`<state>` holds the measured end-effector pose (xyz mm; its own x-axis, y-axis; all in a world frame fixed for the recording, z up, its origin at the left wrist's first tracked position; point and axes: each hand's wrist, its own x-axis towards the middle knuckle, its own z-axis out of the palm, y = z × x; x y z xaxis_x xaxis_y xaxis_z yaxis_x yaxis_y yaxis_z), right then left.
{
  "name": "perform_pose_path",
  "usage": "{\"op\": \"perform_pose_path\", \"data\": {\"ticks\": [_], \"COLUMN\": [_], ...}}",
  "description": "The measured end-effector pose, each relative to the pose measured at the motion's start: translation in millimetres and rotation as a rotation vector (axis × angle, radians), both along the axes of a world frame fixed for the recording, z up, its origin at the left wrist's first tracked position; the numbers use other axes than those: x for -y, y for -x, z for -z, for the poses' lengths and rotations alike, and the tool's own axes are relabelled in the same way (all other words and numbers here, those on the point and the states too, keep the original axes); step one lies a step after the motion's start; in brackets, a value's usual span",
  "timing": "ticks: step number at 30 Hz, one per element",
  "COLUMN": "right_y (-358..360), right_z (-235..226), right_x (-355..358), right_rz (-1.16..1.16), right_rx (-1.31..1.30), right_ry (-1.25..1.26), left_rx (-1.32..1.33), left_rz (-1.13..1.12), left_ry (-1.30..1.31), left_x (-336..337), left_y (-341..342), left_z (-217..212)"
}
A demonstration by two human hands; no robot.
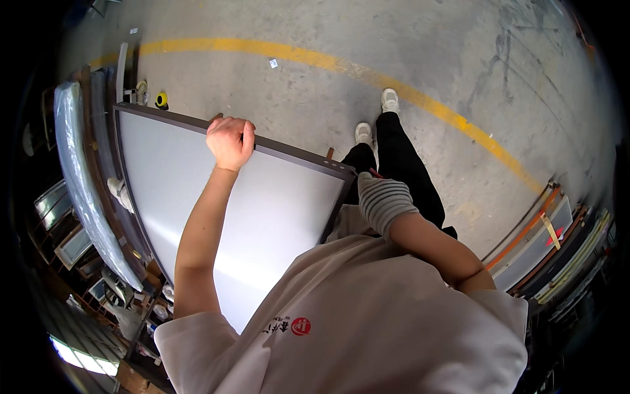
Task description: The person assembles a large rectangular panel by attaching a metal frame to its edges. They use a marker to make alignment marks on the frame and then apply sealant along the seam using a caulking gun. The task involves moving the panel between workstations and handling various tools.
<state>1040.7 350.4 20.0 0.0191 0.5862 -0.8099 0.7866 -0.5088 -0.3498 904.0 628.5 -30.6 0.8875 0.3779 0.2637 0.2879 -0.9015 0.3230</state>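
A large pale panel (262, 197) with a dark brown frame (289, 150) stands on my left, its top edge facing away from me. Bare, my left hand (230, 142) is closed over that top edge. At the frame's right-hand corner, my right hand (385, 200) wears a grey striped glove. Its fingers are mostly hidden, curled round a slim tool (375, 173) that shows some red. The tool's tip is too small to make out. Several small round holes (335, 163) mark the frame near this corner.
Plastic-wrapped panels (82, 177) lean at the left, beside cluttered shelving. A yellow tape measure (161, 100) lies past the frame's far left corner. More leaning panels (541, 240) stand at the right. A yellow line (289, 51) curves across the concrete floor.
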Motion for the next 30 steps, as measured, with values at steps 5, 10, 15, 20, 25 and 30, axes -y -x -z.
{"op": "perform_pose_path", "data": {"ticks": [5,10,15,20,25,30], "right_y": [8.3,17.8,11.2,4.0,2.7,0.1], "right_z": [16.3,11.4,31.4,11.4,12.1,6.1], "right_x": [10.2,16.9,5.7,6.4,8.5,5.3], "right_rz": [0.178,0.489,0.165,0.210,0.195,0.197], "right_rx": [0.094,-0.013,0.036,0.032,0.013,0.010], "right_ry": [-0.171,-0.010,-0.060,-0.128,-0.052,-0.099], "left_rx": [-0.054,-0.049,-0.074,-0.078,-0.060,-0.075], "left_rz": [-0.020,-0.021,-0.043,-0.039,-0.030,-0.033], "left_ry": [0.022,0.009,0.025,0.018,0.023,0.020], "left_x": [0.3,1.3,1.0,2.1,1.0,0.1], "left_y": [0.6,1.0,3.9,3.3,-0.7,-0.5], "left_z": [0.0,-0.9,1.5,0.0,0.9,0.2]}}
